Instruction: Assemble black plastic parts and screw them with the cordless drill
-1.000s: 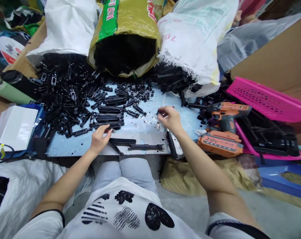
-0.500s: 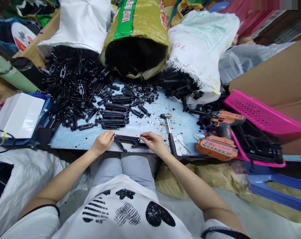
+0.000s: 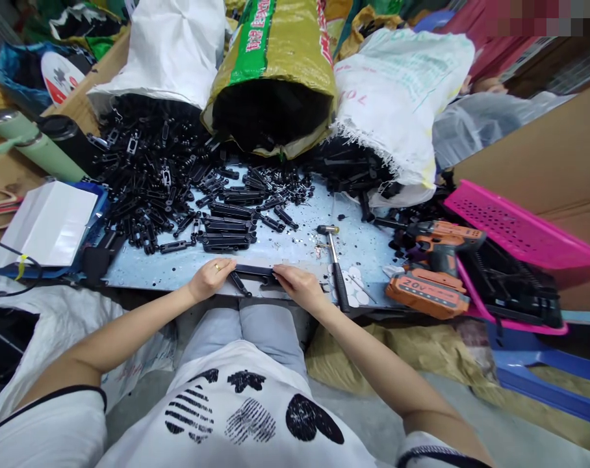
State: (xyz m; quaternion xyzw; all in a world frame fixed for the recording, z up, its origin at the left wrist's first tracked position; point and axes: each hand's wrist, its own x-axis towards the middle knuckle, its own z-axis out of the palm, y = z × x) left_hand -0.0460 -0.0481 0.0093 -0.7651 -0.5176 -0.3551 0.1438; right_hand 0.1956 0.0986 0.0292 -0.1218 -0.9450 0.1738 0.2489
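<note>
Piecework at a pale blue table [image 3: 299, 250]: a seated person's left hand [image 3: 210, 278], a ring on one finger, pinched the left end of a black plastic bar [image 3: 253, 269] that lay flat along the table's near edge. The right hand [image 3: 297, 286] closed its fingertips on the bar's other end. A shorter black strip [image 3: 237, 284] lay at an angle just below the bar, between the two hands.

Just right of the right hand lay a hammer [image 3: 334, 260], its head pointing away from the person, with a few white discs [image 3: 351, 279] beside its handle. An orange cordless drill [image 3: 434, 260] stood farther right, next to a pink basket [image 3: 514, 227] holding more black pieces.

Behind the hands sat a neat stack of bars [image 3: 227, 227], and beyond it a loose heap of black parts [image 3: 143, 169] spilled from three sacks: a white sack [image 3: 163, 45], a yellow-green sack [image 3: 280, 58] and a second white sack [image 3: 397, 84]. A white box [image 3: 44, 224] and a green bottle [image 3: 36, 153] stood at the table's left end.
</note>
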